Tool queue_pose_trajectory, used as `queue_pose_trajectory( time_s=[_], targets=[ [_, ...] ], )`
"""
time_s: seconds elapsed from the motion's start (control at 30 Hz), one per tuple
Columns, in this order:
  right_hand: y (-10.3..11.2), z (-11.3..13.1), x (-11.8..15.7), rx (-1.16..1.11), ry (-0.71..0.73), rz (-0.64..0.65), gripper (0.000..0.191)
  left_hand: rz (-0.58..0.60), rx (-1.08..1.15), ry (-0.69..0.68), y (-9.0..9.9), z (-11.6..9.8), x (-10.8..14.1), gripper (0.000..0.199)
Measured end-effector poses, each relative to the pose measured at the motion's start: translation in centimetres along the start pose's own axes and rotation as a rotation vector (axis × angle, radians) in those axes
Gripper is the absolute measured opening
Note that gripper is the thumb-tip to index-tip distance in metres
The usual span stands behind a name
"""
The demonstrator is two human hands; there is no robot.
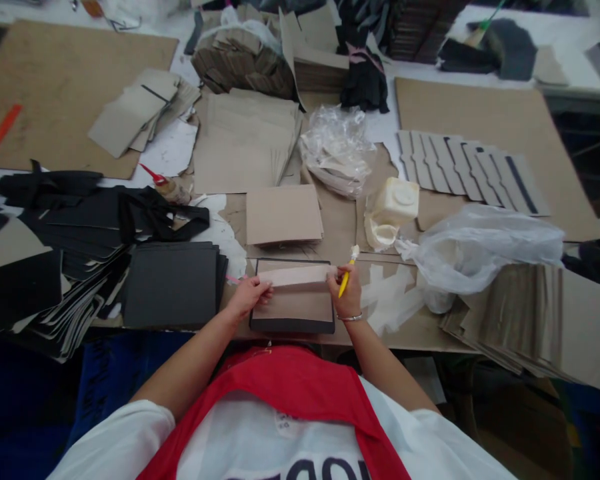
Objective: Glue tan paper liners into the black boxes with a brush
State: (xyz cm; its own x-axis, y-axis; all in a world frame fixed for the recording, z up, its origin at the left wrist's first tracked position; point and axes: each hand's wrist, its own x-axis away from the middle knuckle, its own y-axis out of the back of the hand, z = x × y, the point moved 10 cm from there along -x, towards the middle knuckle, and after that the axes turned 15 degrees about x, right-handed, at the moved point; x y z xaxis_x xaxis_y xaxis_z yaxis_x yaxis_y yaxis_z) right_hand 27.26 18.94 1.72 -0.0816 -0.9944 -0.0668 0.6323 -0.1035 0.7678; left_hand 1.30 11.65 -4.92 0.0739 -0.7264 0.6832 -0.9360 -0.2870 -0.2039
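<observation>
A pale strip [297,275] is stretched level over a shallow black-edged tray or box [293,325] with a tan inner face. My left hand [250,296] pinches the strip's left end. At its other end, my right hand [347,293] grips the strip and also holds a yellow-handled brush [345,281], whose tip is coated in cream-coloured paste. Right behind the box lies a stack of tan boards [283,215]. An open cream plastic container [391,212], smeared with paste, stands beyond my right hand.
Black boards [173,283] are stacked left of the box, with black cut pieces [80,230] farther left. To the right lie white strips [390,300], a clear plastic bag [485,247] and stacked tan boards [520,320]. A crumpled plastic bag [337,147] sits farther back.
</observation>
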Motion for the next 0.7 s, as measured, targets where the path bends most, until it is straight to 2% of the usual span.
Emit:
queue_pose_trajectory(
  time_s=[0.13, 0.27, 0.7],
  targets=[
    [-2.6, 0.6, -0.6, 0.26, 0.102, -0.004, 0.029, -0.19, -0.362, -0.162, 2.4, -2.6, -1.7, 0.031],
    [-4.0, 0.3, -0.8, 0.385, 0.143, -0.009, 0.029, -0.278, -0.605, -0.253, 2.9, -3.8, -2.3, 0.033],
    [-5.1, 0.3, -0.8, 0.494, 0.173, 0.057, 0.028, -0.307, -0.748, -0.262, 2.6, -4.0, -3.2, 0.034]
  ],
)
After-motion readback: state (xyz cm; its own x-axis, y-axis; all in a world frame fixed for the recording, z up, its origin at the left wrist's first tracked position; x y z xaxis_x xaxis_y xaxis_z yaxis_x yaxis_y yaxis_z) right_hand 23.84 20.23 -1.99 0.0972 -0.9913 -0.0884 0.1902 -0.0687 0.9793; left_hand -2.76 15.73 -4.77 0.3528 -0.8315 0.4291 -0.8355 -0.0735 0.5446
